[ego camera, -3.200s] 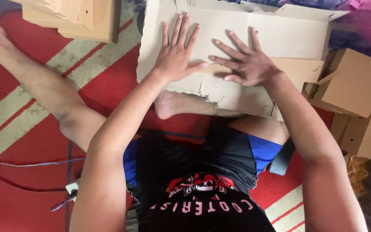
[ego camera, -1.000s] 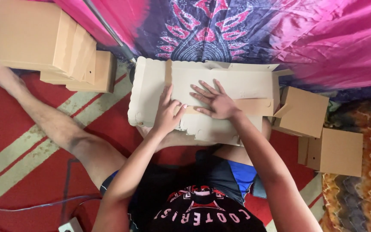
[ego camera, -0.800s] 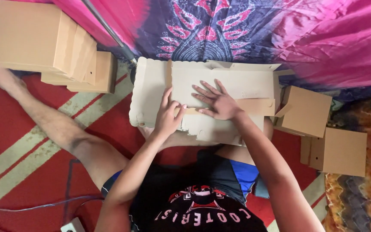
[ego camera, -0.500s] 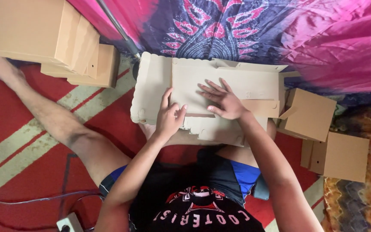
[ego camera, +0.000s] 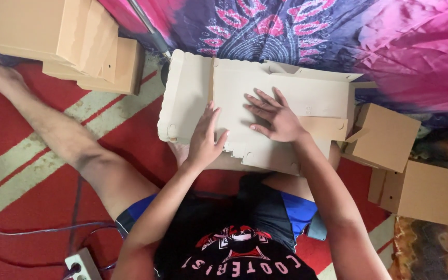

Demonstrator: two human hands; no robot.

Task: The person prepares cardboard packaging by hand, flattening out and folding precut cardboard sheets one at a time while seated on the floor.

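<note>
Flat die-cut cardboard sheet (ego camera: pixel 265 103), unfolded box blank w/ scalloped left edge & small flaps along its right side, lies across the person's lap and lower leg, over the red rug (ego camera: pixel 22 218) w/ pale stripes. Far edge of the sheet reaches the purple-pink patterned cloth (ego camera: pixel 338 36).

Left hand (ego camera: pixel 203 142) rests palm-down on the sheet's near-left part, fingers together & pointing away, thumb out to the side; it presses flat, grips nothing. Right hand (ego camera: pixel 276 116) lies palm-down near the sheet's middle, fingers spread & pointing left, also flat on the card, nothing pinched. The 2 hands are close, not touching.

Right of the sheet: folded small cardboard box (ego camera: pixel 387 137) just beside its right edge, and another box (ego camera: pixel 423 192) nearer the rug's right edge, by a zigzag-pattern mat (ego camera: pixel 442 249). Top-left corner of rug: stack of cardboard boxes (ego camera: pixel 58 41), well apart from the hands. Bare leg (ego camera: pixel 63 140) stretches left across the rug. Near-left corner: white power strip (ego camera: pixel 81 264) w/ cables (ego camera: pixel 32 231).
</note>
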